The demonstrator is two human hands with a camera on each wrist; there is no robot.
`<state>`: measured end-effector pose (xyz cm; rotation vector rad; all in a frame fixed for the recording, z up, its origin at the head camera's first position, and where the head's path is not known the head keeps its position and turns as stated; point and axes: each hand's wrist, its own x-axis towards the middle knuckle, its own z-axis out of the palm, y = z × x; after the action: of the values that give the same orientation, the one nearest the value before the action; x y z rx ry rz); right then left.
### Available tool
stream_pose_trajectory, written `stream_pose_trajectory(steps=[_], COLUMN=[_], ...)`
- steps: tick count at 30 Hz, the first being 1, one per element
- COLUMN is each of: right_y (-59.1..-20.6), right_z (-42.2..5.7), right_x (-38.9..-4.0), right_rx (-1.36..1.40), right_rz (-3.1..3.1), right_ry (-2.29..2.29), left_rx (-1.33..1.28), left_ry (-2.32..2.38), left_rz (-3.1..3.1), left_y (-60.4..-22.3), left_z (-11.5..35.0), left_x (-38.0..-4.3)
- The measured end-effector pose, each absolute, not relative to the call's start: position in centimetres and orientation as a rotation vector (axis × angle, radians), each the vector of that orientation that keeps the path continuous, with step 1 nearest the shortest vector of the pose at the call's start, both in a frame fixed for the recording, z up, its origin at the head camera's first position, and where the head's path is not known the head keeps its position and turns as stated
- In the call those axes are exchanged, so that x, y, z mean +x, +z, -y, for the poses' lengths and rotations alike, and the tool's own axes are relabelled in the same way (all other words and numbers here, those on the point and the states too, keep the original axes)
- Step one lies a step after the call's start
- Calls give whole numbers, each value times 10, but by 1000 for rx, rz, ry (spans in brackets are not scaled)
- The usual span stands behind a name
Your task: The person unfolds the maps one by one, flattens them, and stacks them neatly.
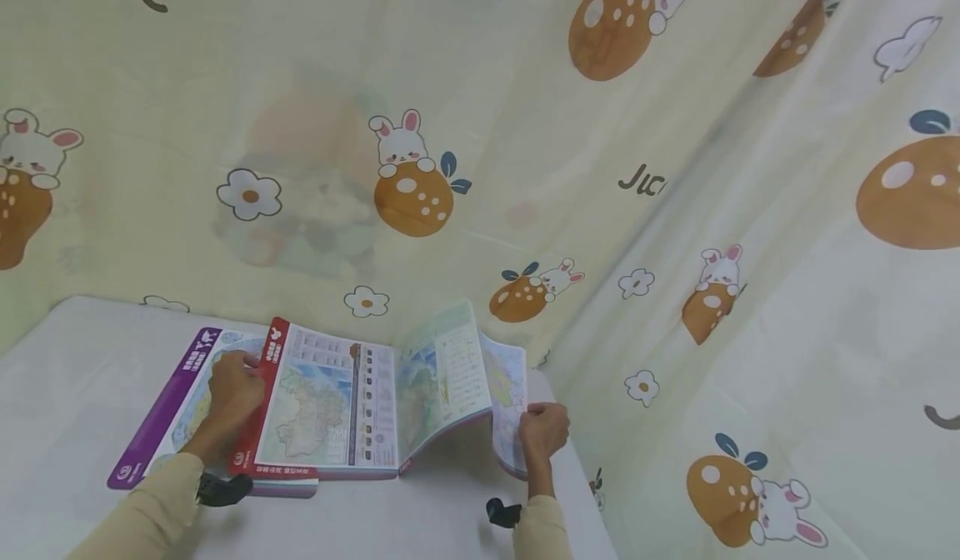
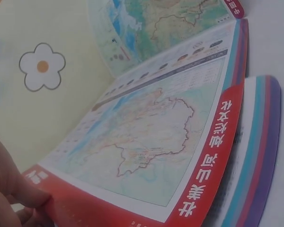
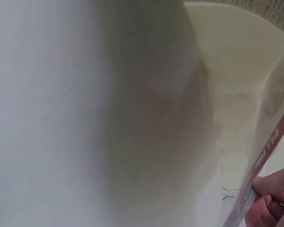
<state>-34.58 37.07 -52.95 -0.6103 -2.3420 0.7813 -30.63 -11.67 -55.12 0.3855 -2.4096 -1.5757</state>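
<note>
A red-bordered map book (image 1: 315,410) lies opened out on the table, its left page printed with a map. My left hand (image 1: 236,385) pinches the book's red left edge; in the left wrist view the thumb of that hand (image 2: 12,191) lies over the border. Toward the right, a leaf (image 1: 442,368) stands raised and bent. My right hand (image 1: 544,428) pinches the edge of a farther map leaf (image 1: 506,385). Seen from the right wrist, the thumb and curled fingers of that hand (image 3: 274,196) grip the leaf's edge. A purple-bordered map book (image 1: 161,410) lies partly beneath the red one.
A white-covered table (image 1: 360,522) carries the books. Behind and to the right hangs a pale curtain (image 1: 480,252) with rabbits, orange fruit and flowers, close to the table's edges. A dark wrist mount (image 1: 225,490) sits by the left sleeve.
</note>
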Motion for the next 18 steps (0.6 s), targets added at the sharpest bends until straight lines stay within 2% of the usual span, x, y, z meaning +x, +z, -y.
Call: stream_pose_trajectory(steps=[18], right_y=[-563], right_z=[-398], right_x=[-347], right_rx=[-603], right_rz=[2384], right_ry=[712], left_rx=[403], left_ry=[-1361], left_rz=[2420], left_y=[-565], left_z=[144], left_x=[-306])
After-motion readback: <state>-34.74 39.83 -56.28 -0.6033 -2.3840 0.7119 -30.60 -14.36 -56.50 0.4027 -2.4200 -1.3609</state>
